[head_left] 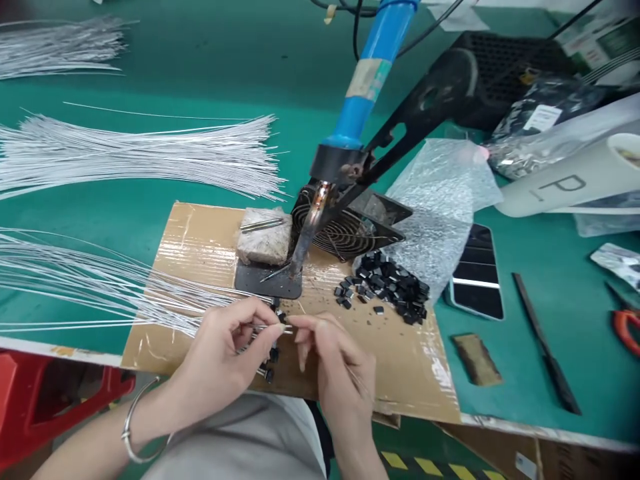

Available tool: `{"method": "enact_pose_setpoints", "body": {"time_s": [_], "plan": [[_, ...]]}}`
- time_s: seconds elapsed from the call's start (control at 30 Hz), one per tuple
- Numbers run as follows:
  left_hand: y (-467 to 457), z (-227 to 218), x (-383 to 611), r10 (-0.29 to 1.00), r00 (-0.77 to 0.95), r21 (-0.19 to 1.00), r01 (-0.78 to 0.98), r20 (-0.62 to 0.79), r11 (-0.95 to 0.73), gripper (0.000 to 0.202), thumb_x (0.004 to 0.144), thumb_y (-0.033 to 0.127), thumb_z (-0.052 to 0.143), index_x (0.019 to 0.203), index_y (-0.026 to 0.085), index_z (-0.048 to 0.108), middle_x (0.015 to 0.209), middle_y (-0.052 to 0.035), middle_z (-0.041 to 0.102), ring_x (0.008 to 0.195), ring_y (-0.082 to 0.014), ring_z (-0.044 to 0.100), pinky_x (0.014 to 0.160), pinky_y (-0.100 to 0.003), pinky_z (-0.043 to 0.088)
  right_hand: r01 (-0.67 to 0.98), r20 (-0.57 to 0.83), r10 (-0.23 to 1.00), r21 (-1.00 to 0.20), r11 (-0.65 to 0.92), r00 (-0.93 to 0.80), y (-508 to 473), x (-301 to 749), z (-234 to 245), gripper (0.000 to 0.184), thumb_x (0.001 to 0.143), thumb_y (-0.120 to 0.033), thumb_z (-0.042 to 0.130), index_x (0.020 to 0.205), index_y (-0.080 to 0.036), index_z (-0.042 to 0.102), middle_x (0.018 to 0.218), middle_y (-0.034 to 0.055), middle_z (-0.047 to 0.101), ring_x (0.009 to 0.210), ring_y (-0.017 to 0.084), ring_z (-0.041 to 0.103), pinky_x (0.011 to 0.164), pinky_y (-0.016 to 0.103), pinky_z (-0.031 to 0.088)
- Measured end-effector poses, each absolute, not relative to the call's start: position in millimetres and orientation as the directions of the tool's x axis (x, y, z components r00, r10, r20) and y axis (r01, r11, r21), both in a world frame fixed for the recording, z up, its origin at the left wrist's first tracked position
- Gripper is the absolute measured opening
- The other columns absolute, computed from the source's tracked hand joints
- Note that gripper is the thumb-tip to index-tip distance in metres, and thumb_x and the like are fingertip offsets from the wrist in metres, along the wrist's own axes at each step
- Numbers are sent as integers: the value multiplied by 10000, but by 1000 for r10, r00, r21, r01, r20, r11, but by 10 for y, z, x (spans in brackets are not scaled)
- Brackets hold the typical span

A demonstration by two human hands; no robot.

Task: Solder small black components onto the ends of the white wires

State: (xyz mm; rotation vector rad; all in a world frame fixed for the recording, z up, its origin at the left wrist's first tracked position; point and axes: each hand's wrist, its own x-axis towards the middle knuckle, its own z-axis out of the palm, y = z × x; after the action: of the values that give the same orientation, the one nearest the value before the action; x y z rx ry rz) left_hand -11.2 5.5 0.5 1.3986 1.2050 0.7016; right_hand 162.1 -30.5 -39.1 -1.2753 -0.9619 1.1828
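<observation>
My left hand (pixel 233 353) is closed in a pinch around a thin white wire near its end. My right hand (pixel 343 363) meets it there, thumb and forefinger drawn together at the wire's tip; what they grip is too small to make out. A thin strand crosses the right palm. Loose white wires (pixel 170 300) fan out to the left, and several carry small black connectors (pixel 270 375) at their ends, partly hidden under my left hand. Just beyond my fingers, a blue-handled soldering iron (pixel 357 107) points down, its tip above a dark plate (pixel 265 280).
A cardboard sheet (pixel 405 373) lies beneath the work. On it are a pile of black connectors (pixel 395 287), a wrapped block (pixel 265 243) and a round-grilled fan (pixel 345 230). A larger wire bundle (pixel 145 153) lies behind. Rightward are a phone (pixel 477 273), a dark file-like tool (pixel 545 340) and red-handled scissors (pixel 625 327).
</observation>
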Motion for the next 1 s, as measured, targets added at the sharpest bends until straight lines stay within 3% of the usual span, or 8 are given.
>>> {"method": "enact_pose_setpoints", "body": {"time_s": [0.1, 0.33, 0.83, 1.0], "plan": [[47, 13, -98, 934, 283, 955, 259, -219, 145, 186, 1016, 322, 617, 898, 186, 668, 733, -12, 642, 602, -122, 517, 499, -243, 363, -125, -114, 985, -987, -98, 126, -299, 1552, -371, 187, 995, -352, 697, 1017, -260, 858, 764, 15, 653, 526, 96, 515, 480, 230, 425], [32, 10, -86, 934, 277, 950, 275, -224, 146, 217, 1021, 362, 613, 887, 193, 639, 725, -12, 621, 614, -129, 541, 481, -241, 347, -288, -182, 977, -947, -142, 116, -289, 1531, -372, 99, 937, -320, 771, 944, -280, 861, 760, 4, 665, 511, 72, 478, 447, 199, 376], [12, 28, -94, 917, 313, 945, 285, -249, 159, 224, 1035, 345, 582, 864, 204, 620, 666, 36, 507, 566, -120, 402, 503, -274, 284, -433, -347, 938, -847, -309, 9, -228, 1593, -277, 194, 829, -415, 850, 775, -229, 833, 579, -35, 560, 452, 70, 401, 420, 213, 293], [28, 62, -99, 902, 339, 949, 257, -266, 183, 225, 1022, 314, 591, 835, 193, 623, 685, 23, 538, 599, -123, 444, 522, -263, 322, -432, -406, 912, -813, -390, -58, -176, 1649, -256, 250, 772, -428, 881, 695, -201, 808, 549, -32, 545, 437, 71, 372, 395, 214, 289]]}}
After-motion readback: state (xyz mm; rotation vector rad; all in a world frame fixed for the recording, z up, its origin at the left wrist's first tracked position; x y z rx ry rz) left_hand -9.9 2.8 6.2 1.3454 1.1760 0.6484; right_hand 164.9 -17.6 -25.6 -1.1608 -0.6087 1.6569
